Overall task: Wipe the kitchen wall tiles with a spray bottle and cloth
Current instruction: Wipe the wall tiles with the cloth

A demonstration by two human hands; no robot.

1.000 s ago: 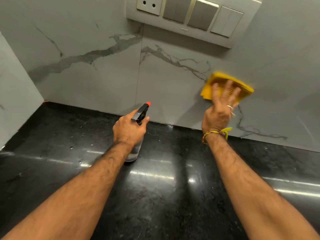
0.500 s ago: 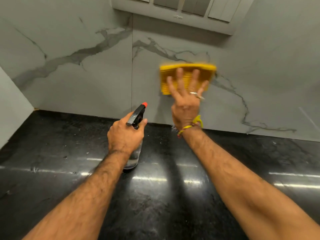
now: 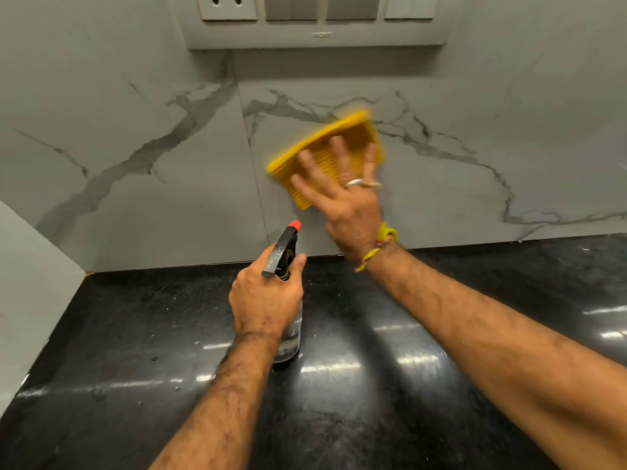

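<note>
1. The right hand [image 3: 346, 205] presses the yellow cloth [image 3: 325, 154] flat against the marble wall tiles [image 3: 475, 184], fingers spread rather than curled. Nothing pinches the cloth, so I'd say a fast stroke could let it slide out and drop to the black surface [image 3: 373, 418].
2. The left hand [image 3: 266, 300] has its grip wrapped round the spray bottle [image 3: 286, 252], nozzle aimed at the wall just below the cloth. A careless squeeze would likely wet the wiping wrist.
3. The bottle's base looks to rest on the surface; a nudge might tip it.
4. The switch panel [image 3: 319, 20] with its sockets sits on the wall above the cloth. Spray or a damp cloth reaching it seems the real hazard.
</note>
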